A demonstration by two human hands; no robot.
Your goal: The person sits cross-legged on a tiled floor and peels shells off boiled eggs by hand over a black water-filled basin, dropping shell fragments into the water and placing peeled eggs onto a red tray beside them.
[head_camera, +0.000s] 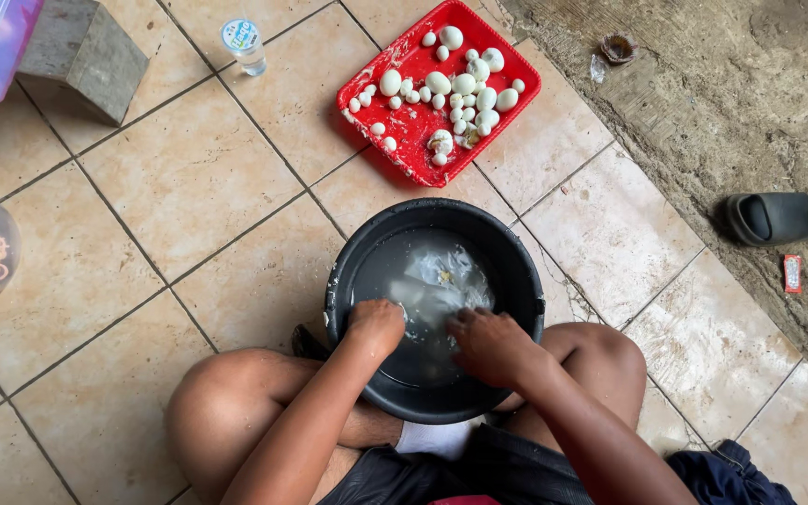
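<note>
Working in cloudy water, both hands sit inside the black basin (pixel 434 309): left hand (pixel 376 323) curled into a loose fist at the near-left wall, fingers together, whatever they grip is hidden; right hand (pixel 490 346) curled near the middle, fingertips under the surface, so cannot tell whether they pinch anything. Pale lumps, likely peeled eggs or shell bits (pixel 441 281), float just beyond the fingers. Step looks like washing or peeling eggs in water; next move likely calls for lifting a slippery piece out without crushing it. The basin rests between the knees on the tiled floor (pixel 189 187). Far side, touching the basin rim or just beside it, a red tray (pixel 395 122) holds white peeled eggs (pixel 465 84), large and small, with some shell debris. Far left stands a water cup (pixel 243 45).
</note>
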